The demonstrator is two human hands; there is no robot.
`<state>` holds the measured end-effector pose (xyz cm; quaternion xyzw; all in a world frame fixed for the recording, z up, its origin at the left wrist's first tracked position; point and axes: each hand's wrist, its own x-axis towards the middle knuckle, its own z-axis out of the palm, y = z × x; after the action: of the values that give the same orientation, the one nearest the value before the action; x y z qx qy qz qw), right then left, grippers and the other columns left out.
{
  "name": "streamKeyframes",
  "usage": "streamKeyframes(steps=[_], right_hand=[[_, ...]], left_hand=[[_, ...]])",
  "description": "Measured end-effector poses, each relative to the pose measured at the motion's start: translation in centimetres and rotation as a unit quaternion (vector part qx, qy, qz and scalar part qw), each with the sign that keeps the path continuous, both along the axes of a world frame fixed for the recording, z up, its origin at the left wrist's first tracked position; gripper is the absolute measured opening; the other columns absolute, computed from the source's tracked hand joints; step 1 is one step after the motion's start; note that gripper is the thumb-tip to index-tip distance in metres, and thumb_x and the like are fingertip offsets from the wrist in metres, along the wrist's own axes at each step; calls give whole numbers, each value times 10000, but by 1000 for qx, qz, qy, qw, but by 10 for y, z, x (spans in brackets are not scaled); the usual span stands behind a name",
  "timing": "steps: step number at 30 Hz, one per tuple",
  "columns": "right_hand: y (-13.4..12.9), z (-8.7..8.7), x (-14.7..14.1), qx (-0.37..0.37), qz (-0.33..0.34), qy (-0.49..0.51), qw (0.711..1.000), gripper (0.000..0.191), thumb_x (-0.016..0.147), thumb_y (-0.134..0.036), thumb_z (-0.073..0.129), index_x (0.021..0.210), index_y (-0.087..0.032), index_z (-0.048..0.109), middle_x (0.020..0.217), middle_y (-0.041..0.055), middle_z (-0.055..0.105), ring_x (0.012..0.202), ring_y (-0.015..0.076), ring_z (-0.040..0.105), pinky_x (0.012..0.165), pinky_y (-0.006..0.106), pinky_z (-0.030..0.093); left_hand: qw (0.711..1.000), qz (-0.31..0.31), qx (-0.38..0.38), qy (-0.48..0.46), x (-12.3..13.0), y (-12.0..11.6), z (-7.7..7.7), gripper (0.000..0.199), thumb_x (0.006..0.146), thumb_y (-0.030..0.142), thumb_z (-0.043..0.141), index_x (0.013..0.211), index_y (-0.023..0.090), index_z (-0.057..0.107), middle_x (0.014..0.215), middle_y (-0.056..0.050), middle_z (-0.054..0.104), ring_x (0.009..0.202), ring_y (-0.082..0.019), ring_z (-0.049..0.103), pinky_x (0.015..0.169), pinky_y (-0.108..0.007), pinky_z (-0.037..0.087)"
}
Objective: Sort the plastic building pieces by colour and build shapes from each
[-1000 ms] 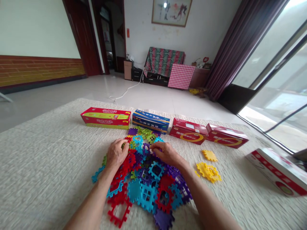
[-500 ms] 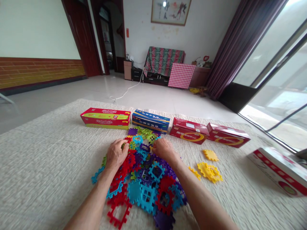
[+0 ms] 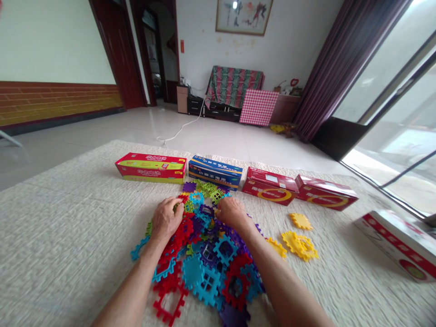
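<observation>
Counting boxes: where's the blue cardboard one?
Head view, centre: the blue box sits on the cream rug between a red-green box and a maroon box.

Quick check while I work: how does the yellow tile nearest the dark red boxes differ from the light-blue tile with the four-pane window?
The yellow tile shows no opening; the light-blue tile has a window split into four panes. The yellow tile lies apart on the mat, while the light-blue tile sits in the pile, against other pieces. Both have toothed edges, and neither is held.
</observation>
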<state>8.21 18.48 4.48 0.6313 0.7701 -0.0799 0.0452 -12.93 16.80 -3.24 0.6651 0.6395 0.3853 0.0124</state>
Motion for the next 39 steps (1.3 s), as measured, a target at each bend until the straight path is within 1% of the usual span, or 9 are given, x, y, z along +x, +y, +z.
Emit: streamKeyframes(steps=[6, 12, 15, 20, 23, 26, 32, 36, 39], right_hand=[[-1, 0, 3, 27, 6, 15, 1000, 212, 804, -235, 516, 876, -179, 708, 939, 128, 710, 915, 255, 665, 742, 311, 477], [2, 5, 19, 228, 35, 82, 969, 193, 849, -309, 523, 928, -228, 679, 994, 68, 660, 910, 205, 623, 745, 287, 420], [2, 13, 36, 270, 6, 98, 958, 212, 879, -314, 499, 970, -231, 672, 986, 59, 654, 900, 188, 613, 742, 272, 402], [-11, 22, 108, 236, -38, 89, 967, 224, 869, -286, 508, 996, -210, 675, 991, 60, 673, 881, 180, 621, 755, 260, 412], [-28, 21, 158, 186, -67, 62, 978, 237, 851, -272, 510, 1000, -208, 684, 996, 65, 684, 886, 191, 627, 770, 281, 426], [-49, 18, 188, 117, -76, 35, 990, 241, 812, -233, 540, 993, -183, 691, 1001, 89, 686, 898, 210, 629, 804, 317, 436], [-87, 17, 176, 7, 58, 107, 993, 369, 734, -261, 661, 1098, -209, 626, 1095, 77, 648, 975, 208, 598, 856, 327, 434], [-97, 12, 155, 0, 61, 63, 996, 427, 629, -306, 757, 1016, -194, 618, 1021, 71, 629, 965, 232, 572, 884, 375, 400], [-98, 9, 151, 10, 63, 43, 997, 386, 638, -291, 745, 978, -173, 604, 991, 75, 618, 955, 233, 564, 896, 388, 381]], left_hand=[[1000, -2, 7, 3, 0, 1, -2, 246, 834, 302, 477, 914, 187, 680, 988, -66, 689, 955, -220, 616, 925, -346, 456], [1000, -1, 0, 7, -1, 1, -1, 251, 835, 310, 470, 913, 193, 679, 996, -64, 689, 958, -223, 617, 925, -348, 457], [1000, -1, 2, 9, 0, 1, 0, 262, 834, 316, 463, 909, 189, 679, 1001, -73, 688, 959, -228, 618, 926, -355, 456], [1000, -3, 4, 14, -2, 2, -3, 277, 831, 333, 452, 903, 188, 678, 1007, -75, 689, 965, -232, 616, 917, -351, 458], [1000, 1, 1, 21, -4, 4, -6, 287, 826, 350, 447, 902, 194, 676, 1021, -76, 688, 973, -240, 613, 910, -351, 459], [1000, 6, -3, 22, -5, 5, -7, 290, 821, 367, 442, 888, 208, 675, 1012, -69, 691, 960, -235, 616, 899, -338, 464], [1000, 7, -7, 24, -3, 3, -2, 314, 815, 368, 429, 887, 192, 679, 1008, -83, 695, 963, -244, 623, 914, -345, 462], [1000, 3, -16, 27, -4, 3, -1, 320, 816, 377, 431, 894, 192, 680, 1010, -81, 694, 961, -249, 625, 907, -349, 466], [999, 3, -14, 28, -6, 4, -2, 314, 818, 378, 433, 893, 198, 680, 1007, -74, 696, 953, -243, 629, 900, -342, 470]])
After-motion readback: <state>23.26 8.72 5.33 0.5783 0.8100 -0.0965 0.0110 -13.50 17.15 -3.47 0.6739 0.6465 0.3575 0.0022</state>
